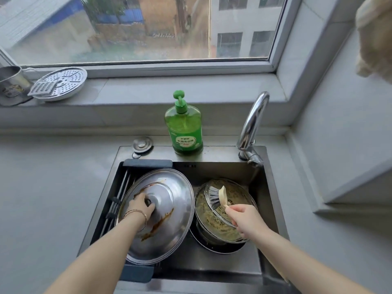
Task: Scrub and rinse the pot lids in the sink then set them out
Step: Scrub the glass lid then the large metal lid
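Two dirty lids down in the sink [222, 266]. On the left, a big steel lid [169, 200] with brown streaks, tilted, leaning on a dark rack [118, 194]. Left hand [142, 205] wrapped round the knob [150, 201] on top. On the right, just beside it, a glass lid [207, 219] smeared with yellow-green mess, tilted too. Right hand [244, 217] holding the pale handle of a brush [216, 197], grey bristles down on the glass. Behind the sink, a green soap bottle [184, 128] standing up and a shiny tap [252, 122]. Up on the window sill [148, 92], a round plate with holes [63, 83] and a metal cup [12, 81]. Grey bench [42, 187] on both sides.
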A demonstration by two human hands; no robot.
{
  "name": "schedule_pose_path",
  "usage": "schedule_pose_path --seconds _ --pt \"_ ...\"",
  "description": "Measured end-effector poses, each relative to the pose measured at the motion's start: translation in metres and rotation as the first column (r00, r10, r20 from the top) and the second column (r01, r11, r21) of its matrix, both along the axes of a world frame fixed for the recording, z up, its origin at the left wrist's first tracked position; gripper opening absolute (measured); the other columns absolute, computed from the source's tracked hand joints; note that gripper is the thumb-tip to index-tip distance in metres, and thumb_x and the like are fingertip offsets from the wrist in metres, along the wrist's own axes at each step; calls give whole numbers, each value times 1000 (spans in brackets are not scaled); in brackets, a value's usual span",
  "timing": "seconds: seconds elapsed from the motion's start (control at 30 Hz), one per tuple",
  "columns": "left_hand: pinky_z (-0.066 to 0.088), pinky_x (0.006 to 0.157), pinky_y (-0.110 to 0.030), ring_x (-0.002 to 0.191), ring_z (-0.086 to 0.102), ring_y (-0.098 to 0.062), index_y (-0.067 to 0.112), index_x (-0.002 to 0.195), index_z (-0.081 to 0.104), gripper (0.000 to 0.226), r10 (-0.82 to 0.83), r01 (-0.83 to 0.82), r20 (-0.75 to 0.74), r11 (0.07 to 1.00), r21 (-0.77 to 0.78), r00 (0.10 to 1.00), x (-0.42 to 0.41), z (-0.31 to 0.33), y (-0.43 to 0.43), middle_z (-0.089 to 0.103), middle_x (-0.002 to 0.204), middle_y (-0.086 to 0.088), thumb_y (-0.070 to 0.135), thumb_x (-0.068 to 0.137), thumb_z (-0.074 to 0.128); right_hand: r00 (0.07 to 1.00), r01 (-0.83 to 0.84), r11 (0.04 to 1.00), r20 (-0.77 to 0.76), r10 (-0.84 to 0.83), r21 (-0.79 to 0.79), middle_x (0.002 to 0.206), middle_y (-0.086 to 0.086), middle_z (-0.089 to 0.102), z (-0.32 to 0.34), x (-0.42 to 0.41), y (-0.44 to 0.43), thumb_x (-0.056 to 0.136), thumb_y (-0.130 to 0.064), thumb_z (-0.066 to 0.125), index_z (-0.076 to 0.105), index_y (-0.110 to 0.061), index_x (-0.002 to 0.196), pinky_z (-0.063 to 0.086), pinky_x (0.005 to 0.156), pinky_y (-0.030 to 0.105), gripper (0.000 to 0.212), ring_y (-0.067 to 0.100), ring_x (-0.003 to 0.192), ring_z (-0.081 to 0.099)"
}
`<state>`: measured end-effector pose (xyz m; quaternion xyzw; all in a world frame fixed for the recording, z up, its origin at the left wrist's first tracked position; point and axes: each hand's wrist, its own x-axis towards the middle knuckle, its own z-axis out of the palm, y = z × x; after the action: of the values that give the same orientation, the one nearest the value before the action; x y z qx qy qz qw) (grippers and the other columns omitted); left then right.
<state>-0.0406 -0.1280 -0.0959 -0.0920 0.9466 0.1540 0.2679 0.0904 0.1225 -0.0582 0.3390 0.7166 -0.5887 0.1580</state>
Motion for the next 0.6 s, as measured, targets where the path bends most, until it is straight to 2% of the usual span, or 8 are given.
schedule_pose_path --seconds 0.1,0.17,0.23,0.3,0.43,0.47,0.53,0.6 --pt "44 85 -34 108 54 -36 10 114 52 32 -91 85 -81 994 -74 993 -2 9 11 58 117 -21 24 85 56 1000 9 1000 22 -9 -22 58 -1 43 2 8 3 92 -26 54 64 -17 83 26 38 19 16 11 46 32" --pt "43 82 -32 105 54 -32 11 96 53 21 -224 203 -174 971 -127 959 -1 23 25 61 112 -15 27 82 57 999 18 999 28 -17 -31 56 -1 35 -1 12 8 91 -25 54 58 -15 73 24 38 19 21 11 47 28" --pt "42 77 -30 103 56 -29 17 87 47 19 -389 345 -183 910 -231 903 1 44 45 62 107 -9 29 78 58 997 55 998 52 -54 -30 57 -1 31 -2 15 12 90 -25 54 60 -12 74 23 37 19 22 12 47 27" --pt "44 73 -29 100 58 -26 17 95 51 23 -515 448 -143 828 -337 845 4 66 69 62 104 -5 31 78 58 987 139 989 87 -133 -59 59 0 33 -4 18 16 91 -27 54 63 -7 85 24 35 18 23 11 47 28" --pt "45 71 -30 100 59 -24 18 112 56 36 -617 527 -35 698 -485 786 13 102 118 62 107 -3 37 81 56 940 330 910 176 -292 -252 75 8 51 -8 27 14 90 -35 58 48 -7 100 32 35 14 31 8 49 37" --pt "45 71 -30 99 58 -24 18 113 56 38 -618 538 -7 690 -484 787 15 108 127 61 105 -2 40 81 56 930 357 889 204 -307 -288 80 10 55 -10 30 13 88 -37 61 46 -9 103 37 40 16 36 10 53 43" --pt "44 72 -29 99 58 -24 15 114 56 45 -612 565 45 697 -442 790 19 120 142 60 104 -3 47 83 57 905 418 826 249 -344 -378 86 11 63 -9 34 11 83 -39 66 54 -5 104 48 55 24 42 17 67 58" --pt "47 76 -31 97 59 -25 12 115 56 50 -613 594 92 700 -396 785 23 127 154 58 99 -4 50 83 56 864 503 726 271 -424 -469 94 14 69 -10 35 15 82 -35 68 61 -3 103 53 64 34 39 28 82 65"
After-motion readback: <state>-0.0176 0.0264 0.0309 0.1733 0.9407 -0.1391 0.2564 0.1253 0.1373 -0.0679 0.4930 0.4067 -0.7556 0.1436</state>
